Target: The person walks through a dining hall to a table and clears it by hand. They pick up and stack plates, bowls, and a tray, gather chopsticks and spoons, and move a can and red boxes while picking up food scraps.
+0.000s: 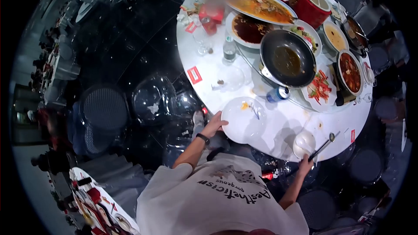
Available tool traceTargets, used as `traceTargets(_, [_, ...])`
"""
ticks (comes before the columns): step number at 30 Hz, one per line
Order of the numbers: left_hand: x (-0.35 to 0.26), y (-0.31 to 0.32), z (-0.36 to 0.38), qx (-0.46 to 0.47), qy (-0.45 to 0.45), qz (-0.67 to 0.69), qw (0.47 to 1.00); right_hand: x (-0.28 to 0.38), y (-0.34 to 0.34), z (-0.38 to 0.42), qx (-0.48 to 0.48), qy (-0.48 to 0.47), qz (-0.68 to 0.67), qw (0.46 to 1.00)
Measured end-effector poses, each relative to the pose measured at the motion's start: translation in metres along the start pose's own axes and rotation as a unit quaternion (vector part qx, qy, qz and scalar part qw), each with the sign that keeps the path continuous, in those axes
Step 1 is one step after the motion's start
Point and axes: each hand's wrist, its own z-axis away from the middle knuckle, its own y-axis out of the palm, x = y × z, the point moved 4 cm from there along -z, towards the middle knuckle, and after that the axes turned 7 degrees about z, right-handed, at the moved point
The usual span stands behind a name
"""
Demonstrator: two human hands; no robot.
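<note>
My left hand (216,124) grips the left rim of a white plate (243,126), thumb over the edge. Orange food scraps (245,105) lie on the plate's far side. At the table's near edge, the fingers of my right hand (305,163) are closed on dark chopsticks (321,148), which point away to the right. Just beyond that hand is a small white bowl (303,141) with a white spoon in it; the fingertips are right at its near side. A blue can (278,94) lies on its side beyond the plate.
The round white table (285,119) carries a black pan (278,45), a red pot (309,11), a fish platter (261,6) and a bowl of red stew (349,73). A glass bottle (229,49) stands at the left. Dark chairs (104,109) surround the table.
</note>
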Motion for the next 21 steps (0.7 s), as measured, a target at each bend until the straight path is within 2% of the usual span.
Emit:
traceTargets(5, [-0.124,-0.095,0.028,-0.028,0.035,0.085,0.995,0.075,0.034,0.097,-0.022,0.023,-0.012,0.999])
traceTargets(10, [-0.255,-0.203,0.039,-0.113,0.135,0.089,0.98,0.107,0.101,0.16,-0.079,0.075,0.006,0.994])
traceTargets(13, [-0.328,-0.24,0.039,-0.16,0.209,0.086,0.961,0.111,0.146,0.171,0.02,0.097,-0.002,0.995])
traceTargets(17, [-0.404,-0.261,0.034,-0.21,0.304,0.08,0.926,0.155,0.218,0.182,0.08,0.087,0.001,0.993])
traceTargets(21, [-0.454,-0.259,0.034,-0.236,0.373,0.09,0.893,0.185,0.266,0.17,0.113,0.081,-0.011,0.99])
